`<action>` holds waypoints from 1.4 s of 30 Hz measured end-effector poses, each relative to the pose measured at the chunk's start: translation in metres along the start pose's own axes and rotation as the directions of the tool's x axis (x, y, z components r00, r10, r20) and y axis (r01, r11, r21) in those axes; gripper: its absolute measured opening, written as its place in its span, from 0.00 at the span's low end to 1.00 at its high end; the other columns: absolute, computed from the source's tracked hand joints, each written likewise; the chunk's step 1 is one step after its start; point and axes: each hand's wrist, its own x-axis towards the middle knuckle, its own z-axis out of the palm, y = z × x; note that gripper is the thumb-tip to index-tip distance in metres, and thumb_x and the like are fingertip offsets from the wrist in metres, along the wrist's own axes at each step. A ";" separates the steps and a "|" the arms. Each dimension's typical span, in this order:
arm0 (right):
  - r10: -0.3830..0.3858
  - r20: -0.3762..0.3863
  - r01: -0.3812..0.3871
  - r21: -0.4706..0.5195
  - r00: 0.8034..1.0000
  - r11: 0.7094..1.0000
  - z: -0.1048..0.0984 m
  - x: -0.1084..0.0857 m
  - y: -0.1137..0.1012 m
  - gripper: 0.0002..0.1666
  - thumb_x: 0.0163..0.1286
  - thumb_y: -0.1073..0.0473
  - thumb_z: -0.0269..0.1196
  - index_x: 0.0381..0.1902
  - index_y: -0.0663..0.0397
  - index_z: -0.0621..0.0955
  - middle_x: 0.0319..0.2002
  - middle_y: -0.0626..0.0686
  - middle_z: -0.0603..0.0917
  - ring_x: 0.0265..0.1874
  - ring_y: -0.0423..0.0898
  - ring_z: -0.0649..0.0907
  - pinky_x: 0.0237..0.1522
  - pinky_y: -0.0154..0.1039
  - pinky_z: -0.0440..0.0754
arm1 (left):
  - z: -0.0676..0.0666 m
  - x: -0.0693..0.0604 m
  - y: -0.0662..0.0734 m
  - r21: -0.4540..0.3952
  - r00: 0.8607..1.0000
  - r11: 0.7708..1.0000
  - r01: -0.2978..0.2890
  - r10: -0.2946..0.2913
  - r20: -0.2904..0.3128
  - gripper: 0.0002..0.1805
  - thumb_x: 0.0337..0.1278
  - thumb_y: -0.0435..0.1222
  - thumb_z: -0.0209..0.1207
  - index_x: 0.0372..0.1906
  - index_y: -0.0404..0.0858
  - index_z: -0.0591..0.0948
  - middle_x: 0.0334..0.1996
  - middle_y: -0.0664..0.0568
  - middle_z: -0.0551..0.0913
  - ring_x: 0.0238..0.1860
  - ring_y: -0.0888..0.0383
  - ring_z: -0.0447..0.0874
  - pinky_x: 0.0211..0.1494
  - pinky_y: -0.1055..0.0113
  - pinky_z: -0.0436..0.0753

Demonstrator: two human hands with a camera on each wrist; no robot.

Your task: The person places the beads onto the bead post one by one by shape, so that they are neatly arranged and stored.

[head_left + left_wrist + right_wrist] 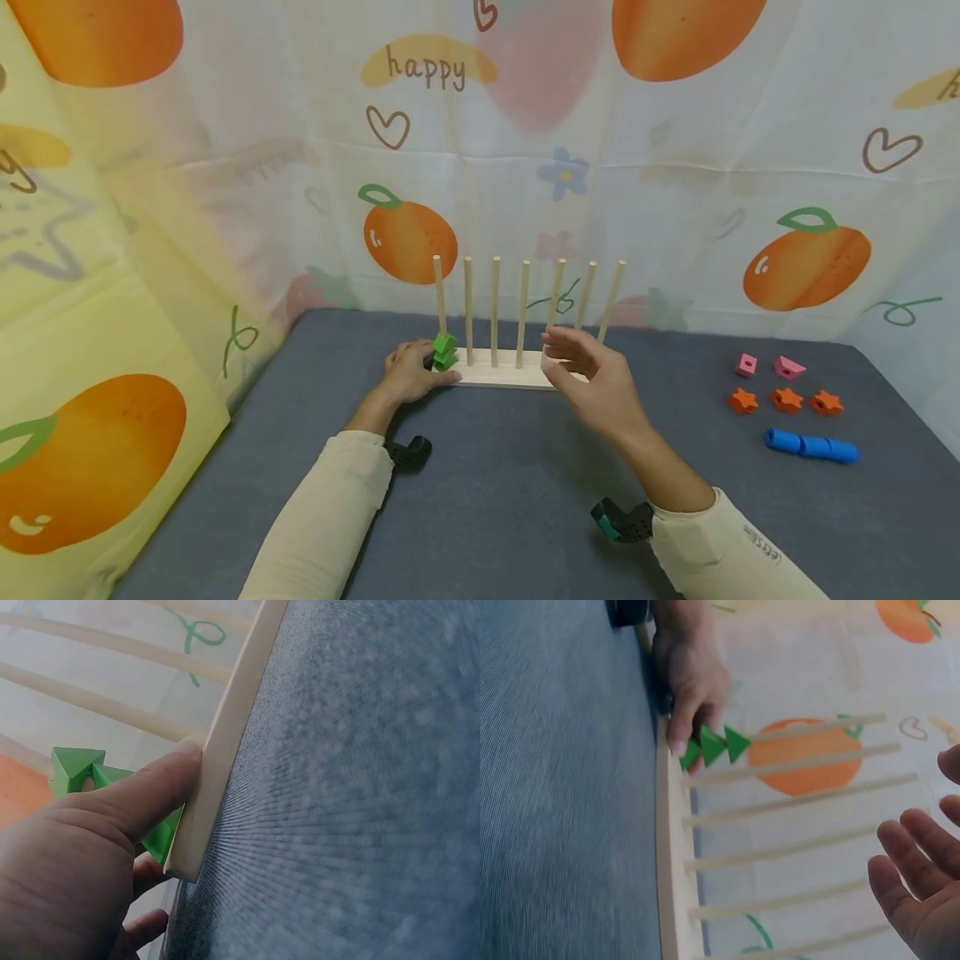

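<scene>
My left hand (pixel 408 367) grips the left end of a pale wooden base board (pixel 495 382), thumb pressed along its front edge and the other fingers curled round the far side. My right hand (pixel 600 387) hangs near the board's right half, fingers loosely bent and thumb well apart from them, with nothing in its hold. Just beside my left thumb, three green triangular blocks (pixel 444 352) sit stacked on the leftmost wooden peg (pixel 439 292), down at the board. Seven thin pegs rise in a row from the board; the other six carry no blocks. Well off to my right lie a pink cube-like block (pixel 746 365) and a pink triangular block (pixel 789 367), then three orange star blocks (pixel 787 400) in a row, and nearer me three blue cylinders (pixel 815 447) end to end. All rest on a dark grey tabletop (pixel 510 500); behind hangs an orange-patterned cloth (pixel 300 125).
</scene>
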 end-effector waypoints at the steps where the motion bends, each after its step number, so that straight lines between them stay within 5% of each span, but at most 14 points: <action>1: -0.014 -0.006 0.014 -0.005 1.000 1.000 -0.003 -0.002 0.001 0.23 0.67 0.69 0.63 0.60 0.62 0.76 0.54 0.59 0.80 0.52 0.53 0.80 0.51 0.44 0.77 | 0.000 0.000 0.000 0.002 1.000 1.000 0.000 0.000 0.000 0.35 0.51 0.50 0.70 0.63 0.40 0.76 0.65 0.44 0.70 0.67 0.42 0.56 0.67 0.43 0.44; 15: -0.104 -0.074 0.091 -0.162 0.992 0.983 -0.060 -0.039 0.020 0.25 0.62 0.77 0.63 0.58 0.63 0.77 0.49 0.60 0.81 0.48 0.47 0.80 0.46 0.30 0.76 | 0.002 -0.001 0.001 -0.005 1.000 1.000 0.001 -0.001 -0.011 0.35 0.50 0.50 0.70 0.62 0.39 0.77 0.64 0.44 0.70 0.66 0.42 0.57 0.66 0.43 0.46; 30: -0.072 -0.159 0.021 -0.301 0.985 0.953 -0.121 -0.067 0.045 0.24 0.61 0.78 0.63 0.56 0.68 0.77 0.47 0.58 0.82 0.46 0.39 0.80 0.45 0.25 0.74 | 0.002 0.000 0.001 -0.011 1.000 1.000 0.012 -0.012 -0.012 0.35 0.50 0.50 0.70 0.62 0.37 0.77 0.65 0.43 0.70 0.67 0.42 0.56 0.67 0.44 0.45; 36: -0.072 -0.269 -0.027 -0.348 0.961 0.937 -0.146 -0.079 0.053 0.23 0.60 0.78 0.64 0.55 0.69 0.78 0.44 0.44 0.83 0.43 0.35 0.80 0.42 0.23 0.72 | 0.001 0.000 0.002 -0.016 1.000 1.000 0.008 -0.009 -0.011 0.35 0.50 0.49 0.70 0.62 0.38 0.77 0.65 0.43 0.70 0.67 0.42 0.57 0.66 0.44 0.46; 42: -0.080 -0.365 -0.055 -0.346 0.928 0.937 -0.165 -0.087 0.055 0.22 0.58 0.80 0.64 0.51 0.72 0.79 0.41 0.41 0.84 0.40 0.37 0.81 0.42 0.23 0.73 | -0.001 0.000 0.003 -0.017 1.000 1.000 0.008 -0.008 -0.009 0.34 0.50 0.49 0.70 0.62 0.39 0.78 0.64 0.44 0.71 0.66 0.43 0.58 0.66 0.44 0.46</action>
